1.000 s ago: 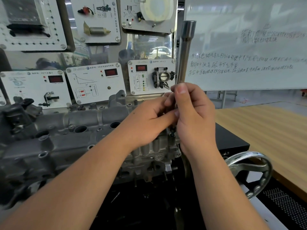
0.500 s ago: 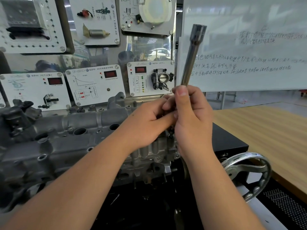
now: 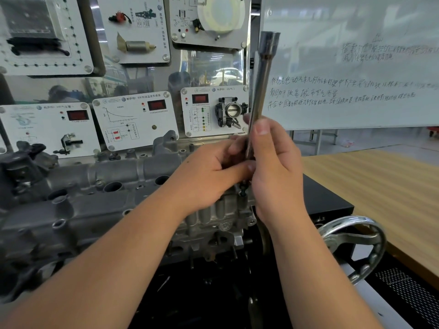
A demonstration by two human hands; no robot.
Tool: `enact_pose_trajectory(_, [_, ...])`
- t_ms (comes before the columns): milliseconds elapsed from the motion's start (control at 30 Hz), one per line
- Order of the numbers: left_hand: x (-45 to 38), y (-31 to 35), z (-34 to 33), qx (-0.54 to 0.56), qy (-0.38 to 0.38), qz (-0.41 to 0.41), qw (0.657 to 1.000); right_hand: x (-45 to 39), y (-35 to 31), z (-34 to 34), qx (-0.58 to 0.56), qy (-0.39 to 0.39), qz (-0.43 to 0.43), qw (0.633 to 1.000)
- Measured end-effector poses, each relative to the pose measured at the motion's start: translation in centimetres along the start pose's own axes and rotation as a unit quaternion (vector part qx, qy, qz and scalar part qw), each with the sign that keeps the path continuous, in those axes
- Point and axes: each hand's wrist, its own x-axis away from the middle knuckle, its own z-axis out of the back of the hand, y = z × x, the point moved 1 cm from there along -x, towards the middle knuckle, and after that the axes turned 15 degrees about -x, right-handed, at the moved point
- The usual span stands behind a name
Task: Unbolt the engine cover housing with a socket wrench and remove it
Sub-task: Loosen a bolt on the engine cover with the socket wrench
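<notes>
1. Presently, both hands are gripping the socket wrench (image 3: 260, 91): right hand (image 3: 275, 167) wrapping its shaft, left hand (image 3: 213, 172) pinching lower.
2. Engine cover housing (image 3: 99, 186) is lying directly below the wrench; probably rigid, heavy, best lifted by its edges.

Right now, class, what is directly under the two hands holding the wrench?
Under the hands a dark bolt stands on the grey engine cover. The wrench tip is hidden.

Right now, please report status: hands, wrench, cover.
Both hands, left and right, grip socket wrench, upright. Engine cover housing not removed. Bolt hidden under hands.
</notes>
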Motion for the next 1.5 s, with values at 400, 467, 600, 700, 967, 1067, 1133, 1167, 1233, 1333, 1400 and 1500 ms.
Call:
enact_pose_trajectory(400, [-0.03, 0.0, 0.14, 0.039, -0.042, 0.011, 0.998, -0.17, 0.24, 0.33, 0.034, 0.016, 0.022, 0.999])
enact_pose_trajectory(467, [-0.02, -0.07, 0.21, 0.035, -0.05, 0.015, 0.998, -0.17, 0.15, 0.39, 0.024, 0.015, 0.005, 1.0])
enact_pose_trajectory(600, [0.04, 0.07, 0.16, 0.011, -0.021, 0.005, 1.0, -0.03, -0.03, 0.11, 0.01, 0.004, -0.003, 1.0])
enact_pose_trajectory(700, [0.02, 0.09, 0.06, -0.002, 0.006, 0.006, 1.0, 0.1, -0.11, -0.21, 0.013, -0.002, 0.009, 1.0])
enact_pose_trajectory(967, [0.04, 0.11, 0.04, 0.032, -0.027, 0.018, 0.999, 0.08, -0.11, 0.06, 0.024, 0.03, 0.022, 0.999])
enact_pose_trajectory(1067, [0.01, 0.13, 0.07, 0.032, -0.026, 0.017, 0.999, 0.11, -0.16, 0.14, 0.011, 0.024, -0.003, 1.0])
enact_pose_trajectory(1133, [0.0, 0.09, 0.08, 0.015, -0.016, 0.012, 1.0, 0.11, -0.14, 0.02, 0.011, 0.02, -0.002, 1.0])
enact_pose_trajectory(1167, [-0.05, 0.05, 0.06, 0.004, -0.009, 0.013, 1.0, 0.11, -0.11, -0.05, 0.01, 0.019, 0.002, 1.0])
enact_pose_trajectory(1233, [-0.17, -0.01, -0.01, -0.008, 0.001, 0.015, 1.0, 0.11, -0.05, -0.15, 0.005, 0.022, 0.007, 1.0])
enact_pose_trajectory(1333, [-0.16, -0.09, 0.03, -0.01, 0.006, 0.011, 1.0, 0.08, 0.12, -0.25, -0.006, 0.024, 0.018, 1.0])
enact_pose_trajectory(1400, [0.05, -0.06, 0.17, 0.011, -0.002, 0.014, 1.0, 0.05, 0.17, -0.23, -0.018, 0.031, 0.02, 0.999])
enact_pose_trajectory(1500, [0.18, -0.07, 0.21, 0.034, -0.019, 0.03, 0.999, -0.01, 0.12, -0.03, -0.031, 0.037, 0.003, 0.999])
